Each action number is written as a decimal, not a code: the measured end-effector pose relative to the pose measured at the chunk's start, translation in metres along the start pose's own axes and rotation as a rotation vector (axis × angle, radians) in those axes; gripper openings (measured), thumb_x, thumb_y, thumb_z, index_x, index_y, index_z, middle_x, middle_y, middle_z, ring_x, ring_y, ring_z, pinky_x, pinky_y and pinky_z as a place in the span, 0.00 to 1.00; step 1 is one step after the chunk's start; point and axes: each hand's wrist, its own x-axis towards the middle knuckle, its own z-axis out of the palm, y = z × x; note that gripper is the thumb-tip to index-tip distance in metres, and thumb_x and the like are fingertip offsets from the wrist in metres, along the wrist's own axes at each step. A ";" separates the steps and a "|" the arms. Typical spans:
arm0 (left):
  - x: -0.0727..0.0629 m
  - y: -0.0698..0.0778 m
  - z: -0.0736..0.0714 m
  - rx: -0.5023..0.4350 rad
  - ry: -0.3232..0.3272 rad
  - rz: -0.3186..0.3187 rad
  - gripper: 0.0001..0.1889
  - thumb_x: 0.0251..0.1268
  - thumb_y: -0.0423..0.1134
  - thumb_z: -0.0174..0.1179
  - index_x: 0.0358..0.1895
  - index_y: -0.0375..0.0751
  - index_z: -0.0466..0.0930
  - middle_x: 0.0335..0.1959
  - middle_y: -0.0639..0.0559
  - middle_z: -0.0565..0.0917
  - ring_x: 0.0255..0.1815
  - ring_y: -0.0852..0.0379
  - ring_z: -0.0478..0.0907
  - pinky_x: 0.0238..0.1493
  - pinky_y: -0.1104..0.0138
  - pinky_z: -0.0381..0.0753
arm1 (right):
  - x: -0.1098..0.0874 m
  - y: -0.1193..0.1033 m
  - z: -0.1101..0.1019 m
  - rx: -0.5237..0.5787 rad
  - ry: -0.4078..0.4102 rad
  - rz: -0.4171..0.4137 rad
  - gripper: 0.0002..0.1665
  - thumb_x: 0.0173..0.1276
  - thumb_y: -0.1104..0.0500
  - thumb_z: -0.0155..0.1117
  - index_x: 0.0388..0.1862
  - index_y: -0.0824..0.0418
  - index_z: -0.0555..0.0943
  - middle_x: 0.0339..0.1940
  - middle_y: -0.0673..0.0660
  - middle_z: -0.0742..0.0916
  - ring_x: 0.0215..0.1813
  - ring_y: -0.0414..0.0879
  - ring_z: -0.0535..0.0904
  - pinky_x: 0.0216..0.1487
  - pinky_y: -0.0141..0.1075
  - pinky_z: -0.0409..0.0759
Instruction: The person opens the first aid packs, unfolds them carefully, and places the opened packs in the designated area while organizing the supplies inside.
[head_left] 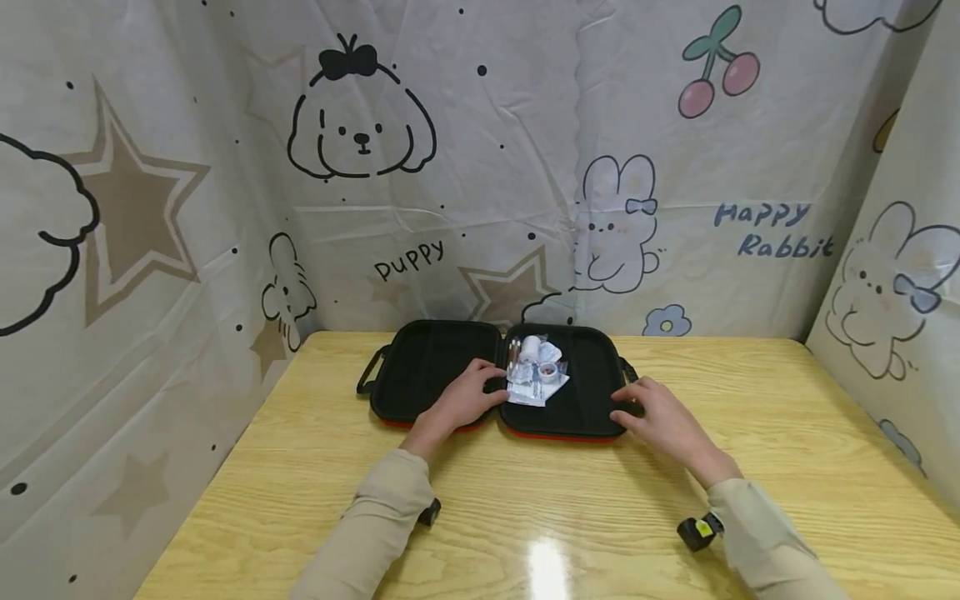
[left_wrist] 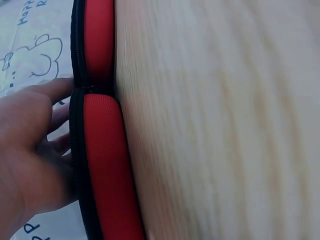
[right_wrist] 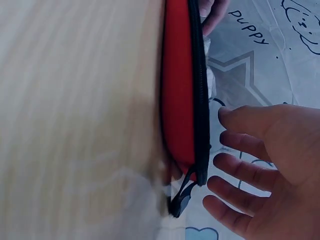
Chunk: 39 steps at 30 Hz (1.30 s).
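Note:
A zippered case with a red outside and black lining lies unfolded flat, its left half and right half joined in the middle. Small packaged items, among them a white roll and a ring-shaped tape roll, lie heaped in the right half beside the fold. My left hand reaches over the fold, fingertips beside the heap's left edge; whether they touch it I cannot tell. Thumb and fingers stand apart. Over the case's right edge, my right hand has its fingers spread and loosely bent, holding nothing.
The case rests on a light wooden table near its back edge. Patterned cloth hangs behind and at both sides. Black handles stick out from the case's left and right ends. Each wrist carries a small black camera.

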 end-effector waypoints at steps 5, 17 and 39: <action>-0.002 0.003 -0.001 0.009 -0.017 0.006 0.25 0.73 0.49 0.56 0.69 0.43 0.73 0.69 0.41 0.68 0.68 0.45 0.71 0.69 0.52 0.69 | 0.019 -0.006 -0.001 0.045 -0.025 -0.028 0.19 0.68 0.56 0.67 0.52 0.66 0.83 0.49 0.62 0.84 0.53 0.59 0.80 0.56 0.55 0.77; 0.001 0.006 0.001 0.060 -0.037 -0.003 0.25 0.73 0.49 0.56 0.69 0.46 0.74 0.70 0.42 0.69 0.70 0.46 0.70 0.69 0.54 0.69 | 0.064 -0.015 0.006 0.069 -0.068 -0.074 0.19 0.67 0.55 0.68 0.53 0.66 0.83 0.48 0.62 0.84 0.52 0.57 0.81 0.58 0.54 0.77; -0.003 0.001 -0.001 0.052 -0.030 -0.027 0.25 0.73 0.51 0.56 0.69 0.49 0.74 0.72 0.44 0.69 0.71 0.47 0.69 0.69 0.53 0.70 | 0.116 -0.017 0.026 0.092 -0.183 -0.106 0.26 0.63 0.56 0.71 0.56 0.69 0.81 0.49 0.67 0.82 0.50 0.58 0.76 0.56 0.52 0.74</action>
